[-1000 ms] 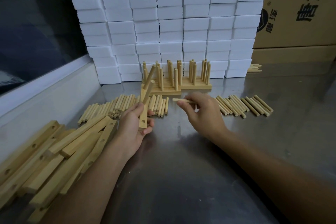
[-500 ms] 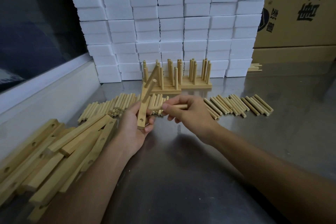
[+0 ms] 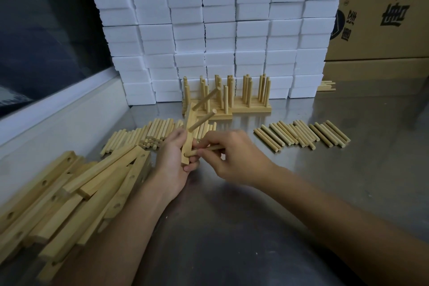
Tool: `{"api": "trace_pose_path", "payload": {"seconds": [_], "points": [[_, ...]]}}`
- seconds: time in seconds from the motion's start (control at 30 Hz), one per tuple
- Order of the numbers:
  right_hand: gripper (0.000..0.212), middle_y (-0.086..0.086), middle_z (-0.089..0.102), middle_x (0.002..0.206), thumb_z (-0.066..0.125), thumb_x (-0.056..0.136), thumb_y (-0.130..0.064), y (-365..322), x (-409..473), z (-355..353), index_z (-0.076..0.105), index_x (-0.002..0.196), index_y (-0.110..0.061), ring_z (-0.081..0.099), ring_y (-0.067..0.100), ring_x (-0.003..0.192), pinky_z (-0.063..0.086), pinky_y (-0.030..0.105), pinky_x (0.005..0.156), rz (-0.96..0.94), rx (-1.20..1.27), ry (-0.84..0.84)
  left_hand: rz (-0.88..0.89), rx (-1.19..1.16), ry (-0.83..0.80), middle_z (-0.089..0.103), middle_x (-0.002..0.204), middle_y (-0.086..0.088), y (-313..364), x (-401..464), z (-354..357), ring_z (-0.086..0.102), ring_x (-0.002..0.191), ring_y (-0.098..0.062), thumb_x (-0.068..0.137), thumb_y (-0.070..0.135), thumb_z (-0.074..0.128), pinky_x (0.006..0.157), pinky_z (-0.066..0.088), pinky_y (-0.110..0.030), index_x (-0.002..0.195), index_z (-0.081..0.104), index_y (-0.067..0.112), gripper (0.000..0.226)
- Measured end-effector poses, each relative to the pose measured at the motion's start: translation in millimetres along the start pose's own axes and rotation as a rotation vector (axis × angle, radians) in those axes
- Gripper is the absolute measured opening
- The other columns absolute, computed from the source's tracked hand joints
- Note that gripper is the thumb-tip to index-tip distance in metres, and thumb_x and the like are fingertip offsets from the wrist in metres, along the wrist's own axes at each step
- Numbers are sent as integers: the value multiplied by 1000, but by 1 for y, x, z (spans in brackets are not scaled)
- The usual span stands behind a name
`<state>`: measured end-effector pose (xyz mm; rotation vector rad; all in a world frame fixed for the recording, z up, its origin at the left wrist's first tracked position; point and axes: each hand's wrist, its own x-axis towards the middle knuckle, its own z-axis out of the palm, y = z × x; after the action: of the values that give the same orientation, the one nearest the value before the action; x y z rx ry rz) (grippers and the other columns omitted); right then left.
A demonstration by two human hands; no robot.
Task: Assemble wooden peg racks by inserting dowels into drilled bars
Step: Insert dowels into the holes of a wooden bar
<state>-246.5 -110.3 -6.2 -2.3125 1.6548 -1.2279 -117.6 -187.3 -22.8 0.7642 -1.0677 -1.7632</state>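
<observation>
My left hand [image 3: 173,160] gripped a drilled bar [image 3: 188,137] upright, two pegs already in it; my right hand [image 3: 234,158] pinched a dowel [image 3: 204,150] at its lowest hole.

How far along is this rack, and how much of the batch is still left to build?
Done: finished racks stand by the white blocks. In hand: the left hand grips a bar with two dowels seated, while the right hand pinches a third dowel at the lowest hole; I cannot tell whether it is in. Left: the bar pile and loose dowels.
</observation>
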Motion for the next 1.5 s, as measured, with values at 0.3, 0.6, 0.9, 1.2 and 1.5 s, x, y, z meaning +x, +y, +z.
{"api": "trace_pose_path", "payload": {"seconds": [0.3, 0.6, 0.9, 1.2, 1.5], "points": [[12, 6, 65, 74, 62, 90, -14, -6, 2, -5, 66, 84, -4, 56, 23, 67, 47, 42, 61, -155, -215, -56, 73, 68, 40, 50, 70, -4, -5, -2, 5, 35, 45, -9, 106, 16, 41, 39, 21, -19, 120, 61, 20, 25], [36, 6, 67, 83, 37, 103, -37, -9, 3, -7, 65, 102, -15, 60, 30, 74, 47, 41, 68, -145, -447, -218, 89, 104, 50, 49, 55, 5, -9, 2, 3, 36, 42, -6, 106, 16, 41, 37, 21, -19, 123, 58, 26, 26], [33, -8, 45, 50, 55, 98, -23, -10, 2, 3, 71, 75, -5, 40, 11, 44, 31, 25, 52, 122, -170, -131, 117, 184, 54, 46, 70, -1, -11, 4, 4, 36, 48, -7, 107, 18, 37, 39, 22, -20, 119, 57, 31, 27], [34, 0, 60, 81, 34, 104, -41, -14, 2, -11, 60, 95, -22, 55, 26, 71, 39, 36, 59, -35, -605, -251, 143, 307, 96, 40, 60, 5, -17, 9, 6, 36, 43, -5, 108, 23, 35, 36, 25, -20, 124, 50, 40, 27], [31, -7, 38, 58, 46, 101, -31, -10, 2, 2, 50, 73, -21, 38, 17, 56, 31, 30, 59, 69, -375, -215, 150, 390, 119, 45, 66, 5, -21, 12, 4, 41, 53, -7, 107, 26, 38, 40, 32, -19, 146, 43, 30, 39]]}}
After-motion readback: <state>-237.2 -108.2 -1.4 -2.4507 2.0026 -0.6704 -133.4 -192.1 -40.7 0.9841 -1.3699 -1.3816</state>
